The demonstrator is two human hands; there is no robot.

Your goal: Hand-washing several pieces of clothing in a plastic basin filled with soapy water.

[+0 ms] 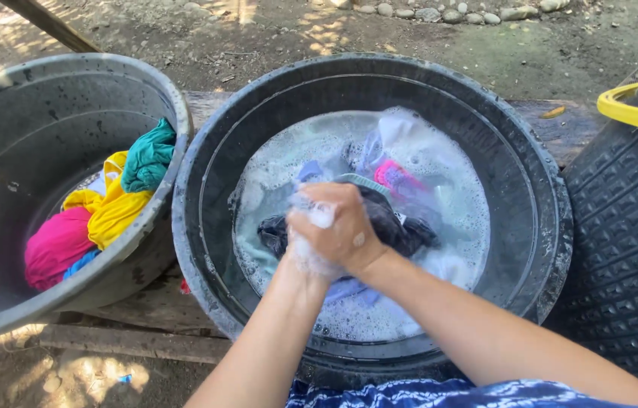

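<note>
Both hands are pressed together over the middle of the dark wash basin (206, 227), the right hand (345, 227) wrapped over the left hand (305, 249), and both are clamped on a dark garment (398, 227) bunched between them. The garment lies just beyond and to the right of the knuckles, its loose bulk trailing right and slightly far across the suds, so the right hand sits nearer that free end. Soapy water (440, 174) fills the basin, with pale and pink cloth (394, 175) floating on the far side. To the left, a grey basin (2, 151) holds yellow, teal and magenta clothes (111, 208). Both basins rest on a wooden surface (145, 302). A black bin (628, 249) stands at the right.
</note>
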